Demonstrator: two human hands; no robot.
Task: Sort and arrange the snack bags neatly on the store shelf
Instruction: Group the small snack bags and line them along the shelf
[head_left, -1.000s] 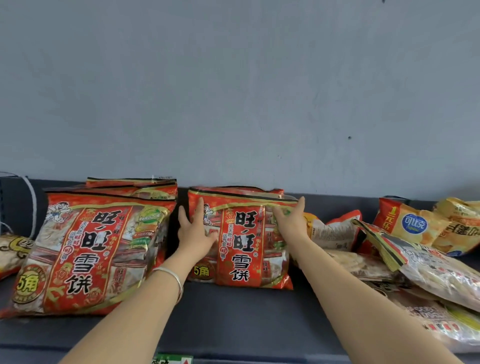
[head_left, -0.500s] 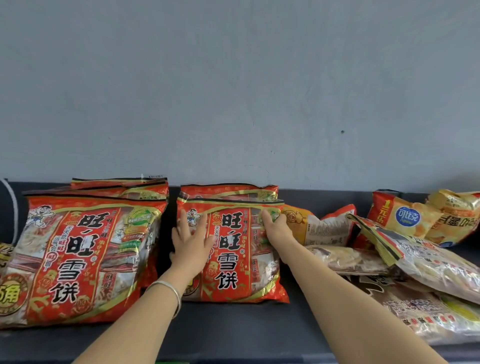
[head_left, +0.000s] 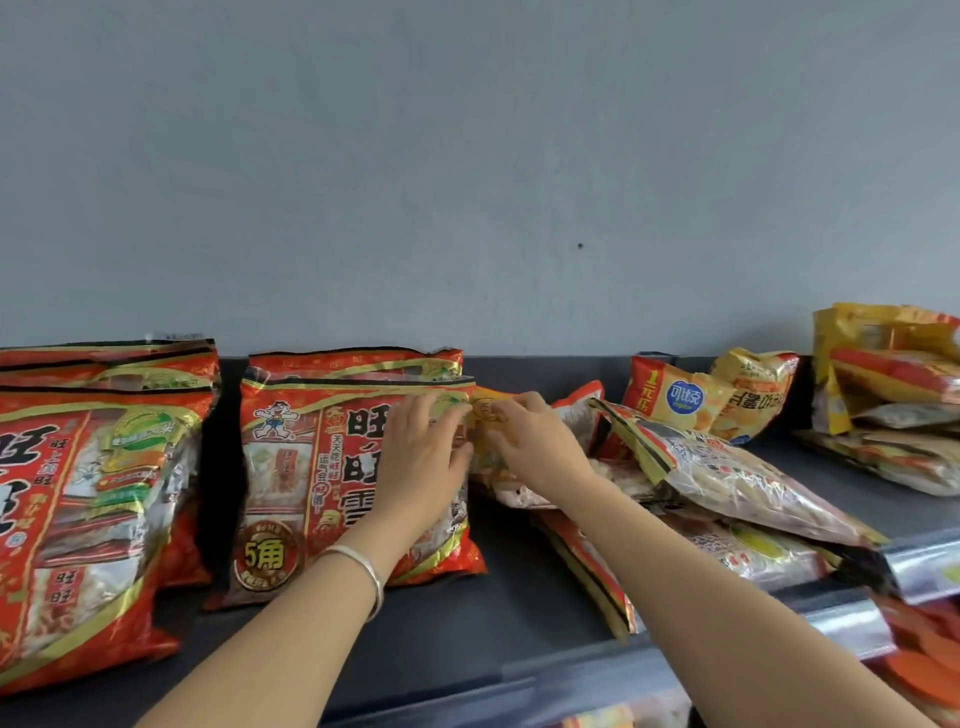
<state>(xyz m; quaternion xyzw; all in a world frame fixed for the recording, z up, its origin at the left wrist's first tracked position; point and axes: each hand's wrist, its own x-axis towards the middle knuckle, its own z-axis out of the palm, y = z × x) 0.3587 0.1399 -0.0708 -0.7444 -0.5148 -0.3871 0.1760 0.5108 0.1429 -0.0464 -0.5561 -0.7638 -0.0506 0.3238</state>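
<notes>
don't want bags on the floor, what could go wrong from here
The slanted pile overhangs the shelf front edge; tugging the orange bag next to it with the right hand could slide bags off. The upright red bag may tip forward once the left hand leaves it.

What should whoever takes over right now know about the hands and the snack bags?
Left hand: flat on the middle red rice-cracker stack, steadying it.
Right hand: pinches the yellow snack bag beside that stack.
Done: the left red rice-cracker stack and the middle one stand upright.
Left: the tumbled bags on the right of the shelf lie askew; sort them and stand them up.
</notes>
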